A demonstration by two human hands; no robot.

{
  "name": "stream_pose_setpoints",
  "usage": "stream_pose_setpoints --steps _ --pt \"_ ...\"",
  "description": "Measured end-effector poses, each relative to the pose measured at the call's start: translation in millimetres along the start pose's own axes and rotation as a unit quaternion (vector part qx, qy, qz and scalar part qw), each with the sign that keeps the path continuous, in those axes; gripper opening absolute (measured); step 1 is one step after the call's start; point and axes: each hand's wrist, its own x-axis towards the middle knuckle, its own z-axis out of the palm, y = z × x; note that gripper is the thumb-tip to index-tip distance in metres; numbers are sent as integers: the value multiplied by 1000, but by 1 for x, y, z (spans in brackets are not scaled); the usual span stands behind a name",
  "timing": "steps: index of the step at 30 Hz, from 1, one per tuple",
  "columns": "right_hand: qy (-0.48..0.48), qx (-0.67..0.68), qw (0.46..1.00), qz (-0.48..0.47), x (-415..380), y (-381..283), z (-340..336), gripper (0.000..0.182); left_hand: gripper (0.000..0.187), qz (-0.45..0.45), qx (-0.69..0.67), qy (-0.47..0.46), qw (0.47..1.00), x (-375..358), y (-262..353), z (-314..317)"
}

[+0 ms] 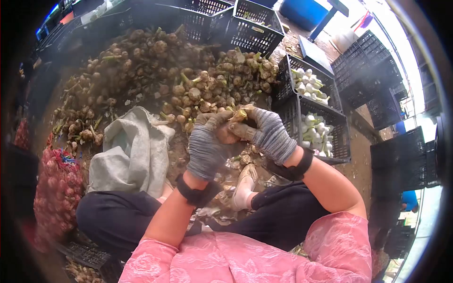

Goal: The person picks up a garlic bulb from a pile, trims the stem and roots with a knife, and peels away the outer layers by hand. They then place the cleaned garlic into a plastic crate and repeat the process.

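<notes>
In grey knit gloves with brown-stained fingers, my left hand [206,146] and my right hand [270,131] meet in front of me. Both are closed around a garlic bulb [239,115], whose dry yellowish stem end shows at the top. The gloves hide most of the bulb. Beyond my fingers lies a large heap of unpeeled, soil-brown garlic [198,89]. To the right of my right hand, a black crate [296,123] holds clean white garlic bulbs [315,133]. A blurred reddish-brown patch between the gloves is hard to make out.
A second black crate [284,80] with white bulbs stands just behind the first. A pale woven sack [125,165] lies left of my knees, beside a red mesh bag [59,188] of garlic. Stacked black crates [370,66] line the right. Peelings litter the floor between my legs.
</notes>
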Motion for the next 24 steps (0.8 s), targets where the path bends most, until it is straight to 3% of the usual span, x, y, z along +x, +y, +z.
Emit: stream_pose_setpoints --steps 4,6,8,10,15,18,20,24 --pt "-19 9 1000 -15 -6 -16 -11 25 63 -13 -20 -59 998 1 22 -13" --pt "-80 152 981 85 -4 -22 -16 25 62 -32 -74 -48 996 1 19 -15" --pt "-94 197 969 113 -2 -24 -17 26 62 -51 -127 -38 990 2 22 -19" --pt "-72 202 975 59 1 -26 -12 28 61 42 116 -14 992 1 30 -21" --pt "-86 71 992 66 5 -31 -16 31 64 7 71 -17 997 0 30 -21" --pt "-113 95 989 29 8 -33 -21 30 66 -5 98 -38 994 1 35 -24" --pt "-122 128 984 33 7 -36 -24 31 65 -39 -89 -11 995 2 30 -21" --pt "-141 171 975 38 8 -37 -26 31 63 -22 -72 -14 997 4 36 -25"
